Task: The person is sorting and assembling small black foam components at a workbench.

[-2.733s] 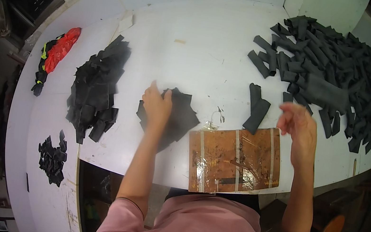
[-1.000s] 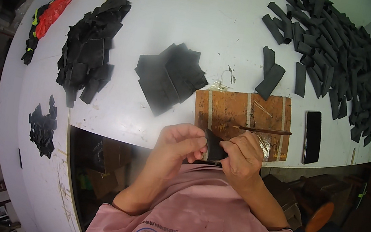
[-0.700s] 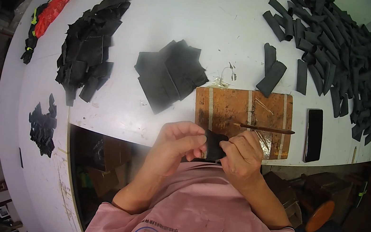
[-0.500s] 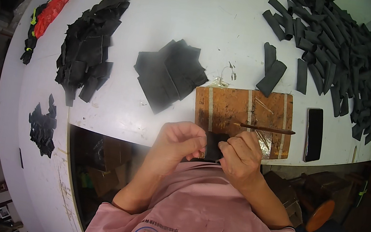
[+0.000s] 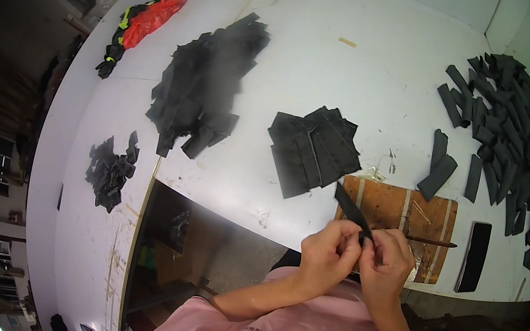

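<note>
My left hand (image 5: 329, 252) and my right hand (image 5: 389, 261) meet close to my chest, at the near edge of the white table (image 5: 309, 55). Both pinch one thin black strip (image 5: 349, 209), which sticks up and to the left from between the fingers. Right behind the hands lies a brown wooden board (image 5: 401, 220) with pale tape bands. A thin dark stick (image 5: 433, 242) rests on the board's right part.
A fanned stack of black flat pieces (image 5: 312, 148) lies behind the board. A big heap of black strips (image 5: 521, 149) fills the right side. Another black pile (image 5: 200, 94), a small heap (image 5: 110, 166), a red and black bundle (image 5: 143, 20) and a black phone (image 5: 475, 248) lie around.
Earlier my hands were out on the table at the stack and board. They have since come together at my chest, and the black strip now stands up from my fingers.
</note>
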Available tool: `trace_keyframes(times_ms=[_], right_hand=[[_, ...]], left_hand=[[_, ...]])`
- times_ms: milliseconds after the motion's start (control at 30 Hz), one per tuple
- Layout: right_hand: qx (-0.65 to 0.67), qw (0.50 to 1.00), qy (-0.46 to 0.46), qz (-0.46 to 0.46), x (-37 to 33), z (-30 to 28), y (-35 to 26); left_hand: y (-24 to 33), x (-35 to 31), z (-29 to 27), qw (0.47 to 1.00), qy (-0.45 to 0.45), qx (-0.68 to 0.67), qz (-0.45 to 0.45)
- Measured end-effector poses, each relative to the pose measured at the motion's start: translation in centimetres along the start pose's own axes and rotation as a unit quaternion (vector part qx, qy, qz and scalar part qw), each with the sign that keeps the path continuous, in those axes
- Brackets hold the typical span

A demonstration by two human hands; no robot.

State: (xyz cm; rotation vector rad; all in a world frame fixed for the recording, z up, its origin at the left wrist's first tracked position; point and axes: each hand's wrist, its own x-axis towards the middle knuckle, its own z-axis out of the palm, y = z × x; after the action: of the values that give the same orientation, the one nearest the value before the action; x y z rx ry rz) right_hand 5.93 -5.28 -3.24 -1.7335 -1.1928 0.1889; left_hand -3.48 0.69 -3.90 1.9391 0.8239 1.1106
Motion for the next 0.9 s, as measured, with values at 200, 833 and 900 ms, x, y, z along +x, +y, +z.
trace_keyframes(times_ms=[200, 833, 900], right_hand=[[0.096, 0.99, 0.044, 0.089, 0.2, -0.3, 0.7], [0.574, 0.753, -0.079, 0.313, -1.9, -2.4, 1.9], [0.598, 0.746, -0.086, 0.28, -2.7, -3.5, 1.6]], left_hand=[[-0.9, 2.0, -1.1, 0.714, -0.144, -0.562, -0.391], [1.5, 1.6, -1.6, 0.701, -0.207, -0.538, -0.421], [2.4, 2.1, -1.9, 0.422, -0.327, -0.703, -0.471]])
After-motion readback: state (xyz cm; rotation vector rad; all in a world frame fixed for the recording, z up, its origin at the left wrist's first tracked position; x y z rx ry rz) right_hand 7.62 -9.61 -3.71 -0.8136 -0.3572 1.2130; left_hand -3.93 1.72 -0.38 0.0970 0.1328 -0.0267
